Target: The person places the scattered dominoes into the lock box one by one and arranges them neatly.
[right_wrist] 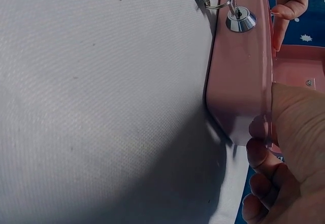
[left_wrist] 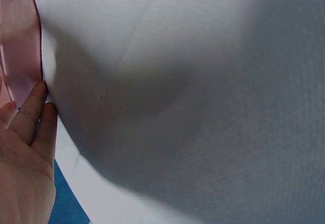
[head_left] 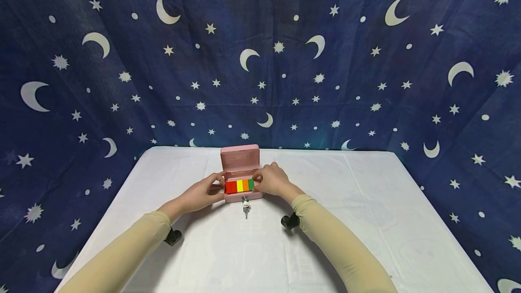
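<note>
A pink cash box [head_left: 240, 159] stands on the table with its lid raised. Inside lies a row of coloured blocks: red [head_left: 230, 187], yellow [head_left: 239, 186], orange [head_left: 245, 185] and green [head_left: 251, 185]. My left hand [head_left: 203, 192] holds the box's left end, thumb at the front corner and fingertips up at the rim. At the right end, my right hand [head_left: 274, 180] has thumb and index finger at the green block, pinching it. The right wrist view shows that thumb reaching over the front rim, its tip hidden, with other fingers curled outside the end wall.
Keys on a ring [head_left: 246, 207] hang from the lock [right_wrist: 240, 20] on the box's front. White cloth covers the table [head_left: 228, 252]. Behind it hangs a dark blue curtain [head_left: 285, 62] with moons and stars. Black wrist mounts [head_left: 290, 221] sit under both sleeves.
</note>
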`<state>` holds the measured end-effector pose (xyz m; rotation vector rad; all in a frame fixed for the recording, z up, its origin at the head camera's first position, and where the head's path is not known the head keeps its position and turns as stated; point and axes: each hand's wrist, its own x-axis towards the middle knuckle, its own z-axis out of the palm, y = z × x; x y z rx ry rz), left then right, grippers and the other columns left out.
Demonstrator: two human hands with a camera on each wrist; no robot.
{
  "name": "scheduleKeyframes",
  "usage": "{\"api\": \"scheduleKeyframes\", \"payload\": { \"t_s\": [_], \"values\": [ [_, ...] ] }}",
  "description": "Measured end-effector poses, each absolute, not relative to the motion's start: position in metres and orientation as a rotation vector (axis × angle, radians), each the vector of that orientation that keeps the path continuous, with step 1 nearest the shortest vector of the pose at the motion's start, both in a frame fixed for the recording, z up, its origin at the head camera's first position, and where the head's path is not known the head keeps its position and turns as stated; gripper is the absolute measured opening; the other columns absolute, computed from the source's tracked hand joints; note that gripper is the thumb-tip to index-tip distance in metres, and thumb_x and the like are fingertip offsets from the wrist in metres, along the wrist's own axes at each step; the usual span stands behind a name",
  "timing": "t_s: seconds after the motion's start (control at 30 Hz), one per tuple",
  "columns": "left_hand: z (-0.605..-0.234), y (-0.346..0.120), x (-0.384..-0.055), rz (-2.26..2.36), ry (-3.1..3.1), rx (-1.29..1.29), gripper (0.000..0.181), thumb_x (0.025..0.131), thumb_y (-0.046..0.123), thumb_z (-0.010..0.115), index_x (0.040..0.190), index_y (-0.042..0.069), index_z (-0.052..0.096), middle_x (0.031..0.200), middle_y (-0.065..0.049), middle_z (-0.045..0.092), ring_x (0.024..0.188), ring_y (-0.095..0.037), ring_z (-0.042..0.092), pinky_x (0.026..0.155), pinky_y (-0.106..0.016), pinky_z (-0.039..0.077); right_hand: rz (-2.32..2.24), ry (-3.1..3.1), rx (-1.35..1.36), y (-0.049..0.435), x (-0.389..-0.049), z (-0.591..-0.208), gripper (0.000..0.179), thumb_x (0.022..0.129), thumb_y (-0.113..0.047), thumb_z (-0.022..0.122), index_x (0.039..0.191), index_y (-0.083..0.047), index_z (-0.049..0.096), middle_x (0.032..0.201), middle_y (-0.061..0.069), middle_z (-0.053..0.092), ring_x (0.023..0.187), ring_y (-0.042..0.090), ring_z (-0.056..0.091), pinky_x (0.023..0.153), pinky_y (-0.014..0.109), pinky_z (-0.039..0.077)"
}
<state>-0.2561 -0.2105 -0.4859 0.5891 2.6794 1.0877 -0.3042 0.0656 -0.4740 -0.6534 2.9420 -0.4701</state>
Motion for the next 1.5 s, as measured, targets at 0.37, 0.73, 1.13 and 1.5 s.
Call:
{"api": "scheduleKeyframes", "payload": {
  "t_s": [0.37,0.73,1.13,1.5],
  "values": [
    [-0.484,-0.211,-0.255,1.104,2.677,0.595,0.039,0.092,0.041,0.076,0.114,0.02,0.052,0.164,0.0,0.032,0.128,-0.022,0.059,0.113,-0.045,0.04,-0.567,2.928,-0.647,0.068,-0.305,-0.473,0.046,0.077,-0.044,0.087,0.117,-0.024,0.076,0.091,-0.007,0.06,0.092,0.019,0.044,0.073,0.031,0.04],
    [-0.484,-0.21,-0.254,1.101,2.692,0.615,0.035,0.093,0.037,0.075,0.113,0.02,0.052,0.164,-0.001,0.033,0.129,-0.024,0.059,0.113,-0.047,0.04,-0.617,2.932,-0.685,0.071,-0.3,-0.46,0.046,0.081,-0.045,0.084,0.119,-0.022,0.076,0.092,-0.004,0.061,0.089,0.019,0.044,0.072,0.032,0.04],
    [-0.483,-0.209,-0.256,1.095,2.687,0.6,0.037,0.093,0.038,0.075,0.114,0.018,0.053,0.164,-0.002,0.032,0.13,-0.026,0.058,0.113,-0.047,0.039,-0.696,2.959,-0.717,0.079,-0.298,-0.454,0.046,0.082,-0.045,0.082,0.12,-0.021,0.075,0.085,-0.004,0.058,0.087,0.018,0.044,0.068,0.032,0.04],
    [-0.476,-0.211,-0.252,1.106,2.69,0.554,0.049,0.091,0.045,0.075,0.125,0.018,0.052,0.161,-0.001,0.037,0.127,-0.027,0.06,0.112,-0.05,0.041,-0.79,3.022,-0.75,0.111,-0.29,-0.449,0.04,0.09,-0.047,0.074,0.12,-0.02,0.075,0.09,-0.006,0.061,0.093,0.018,0.048,0.078,0.035,0.042]
  ]
}}
